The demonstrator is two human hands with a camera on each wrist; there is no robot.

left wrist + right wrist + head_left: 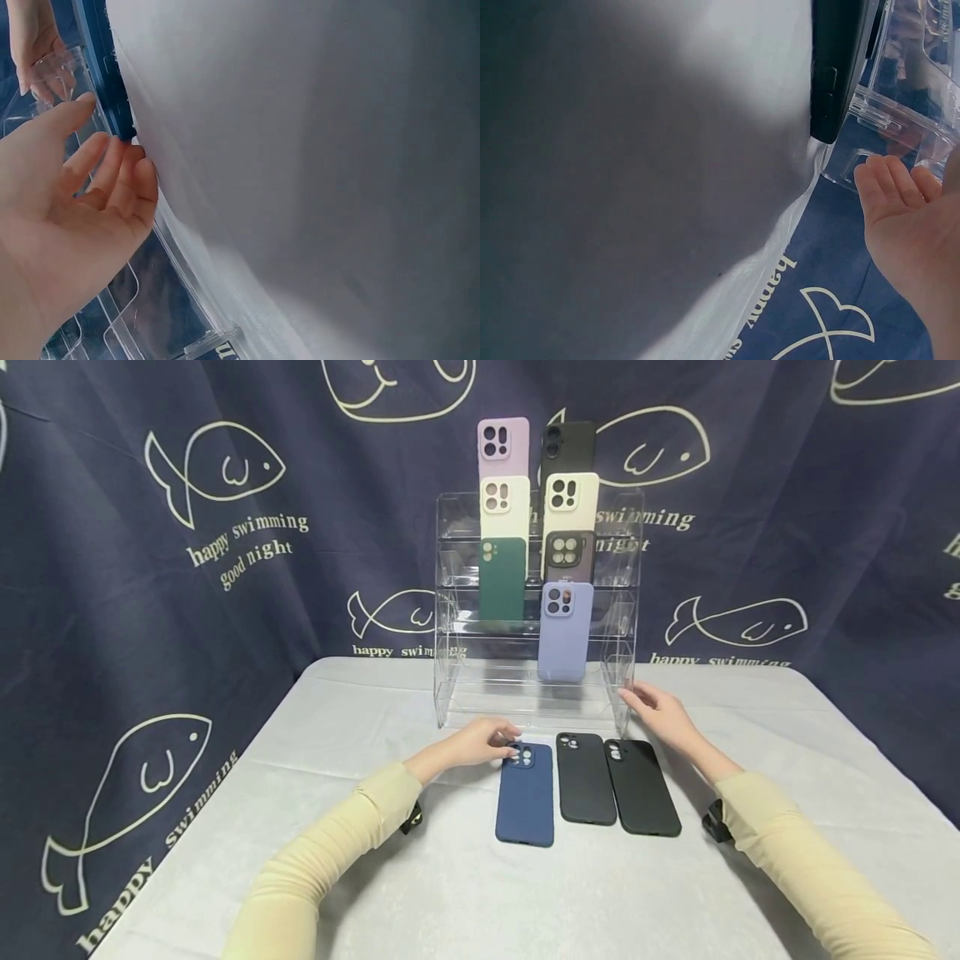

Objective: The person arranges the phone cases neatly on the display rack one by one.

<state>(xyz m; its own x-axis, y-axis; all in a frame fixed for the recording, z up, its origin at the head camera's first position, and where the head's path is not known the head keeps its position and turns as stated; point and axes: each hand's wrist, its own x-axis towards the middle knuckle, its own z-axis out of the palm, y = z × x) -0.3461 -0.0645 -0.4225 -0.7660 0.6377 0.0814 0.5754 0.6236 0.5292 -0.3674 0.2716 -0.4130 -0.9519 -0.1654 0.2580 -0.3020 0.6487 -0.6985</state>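
Note:
On the white-covered table lies a dark blue phone case (525,797), camera cutouts toward the back. My left hand (480,742) is at its upper left corner. In the left wrist view the fingertips (135,154) meet the case's end, with the thumb held apart from them. To the right lie two black phone cases, one (587,781) beside the other (643,789). My right hand (660,714) is at the lower right side of a clear stepped display rack (495,697). Its fingers (889,184) extend loosely beside the rack; whether they touch it is unclear.
The rack holds a lilac case (504,460), a tall black case (567,458), two cream cases (513,522), a green case (502,581), a dark-framed case (577,564) and a periwinkle case (564,643). A navy fish-print curtain (240,527) hangs behind the table.

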